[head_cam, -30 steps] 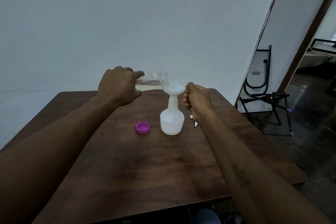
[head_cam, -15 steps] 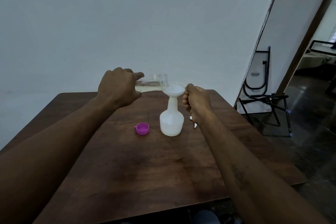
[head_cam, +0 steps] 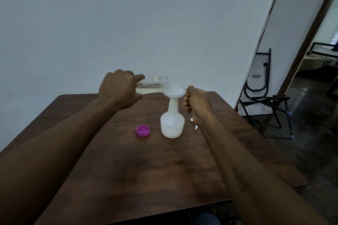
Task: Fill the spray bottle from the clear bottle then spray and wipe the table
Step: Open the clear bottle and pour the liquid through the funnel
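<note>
White spray bottle stands upright on the wooden table, about mid-width, toward the far half, trigger head off. White funnel sits in its neck, bowl facing up. Fill level inside the bottle is hard to read through the cloudy plastic. Clear bottle is held nearly horizontal just left of the funnel, mouth over the funnel's left rim, with pale yellowish liquid lying along its lower side. Left hand grips the clear bottle's base end from above, fingers wrapped round it, index finger stretched along the top. Right hand is curled, thumb and fingers pinching the funnel at its right rim, wrist just right of the spray bottle's neck. Both forearms are bare and reach in from the near edge. Purple cap lies on the table just left of the spray bottle, open side up, not touching it. Small white piece shows on the table just right of the bottle, mostly hidden behind the right wrist, so I cannot tell what it is. Plain pale wall runs behind the table's far edge. Black folding frame leans against the wall on the right, standing on the dark floor, well apart from the table.
</note>
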The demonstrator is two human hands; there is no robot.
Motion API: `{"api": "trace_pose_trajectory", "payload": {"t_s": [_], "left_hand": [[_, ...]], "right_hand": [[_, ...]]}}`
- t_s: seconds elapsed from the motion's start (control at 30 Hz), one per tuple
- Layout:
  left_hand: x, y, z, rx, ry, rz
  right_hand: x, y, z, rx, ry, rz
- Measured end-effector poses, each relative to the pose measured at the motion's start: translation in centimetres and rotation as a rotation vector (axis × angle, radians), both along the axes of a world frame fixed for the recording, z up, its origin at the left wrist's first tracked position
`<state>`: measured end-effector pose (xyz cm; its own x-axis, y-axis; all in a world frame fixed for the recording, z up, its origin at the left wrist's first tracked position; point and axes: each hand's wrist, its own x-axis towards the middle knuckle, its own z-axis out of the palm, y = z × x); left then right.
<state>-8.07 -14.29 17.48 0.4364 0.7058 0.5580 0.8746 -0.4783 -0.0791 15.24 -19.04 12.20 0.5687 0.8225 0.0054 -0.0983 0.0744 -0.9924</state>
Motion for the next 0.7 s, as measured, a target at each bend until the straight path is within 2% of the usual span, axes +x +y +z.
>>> {"api": "trace_pose_trajectory", "payload": {"t_s": [0.7], "left_hand": [[0.05, -0.02, -0.05, -0.002, -0.002, 0.003]], "right_hand": [[0.04, 0.13, -0.07, 0.008, -0.012, 0.004]]}}
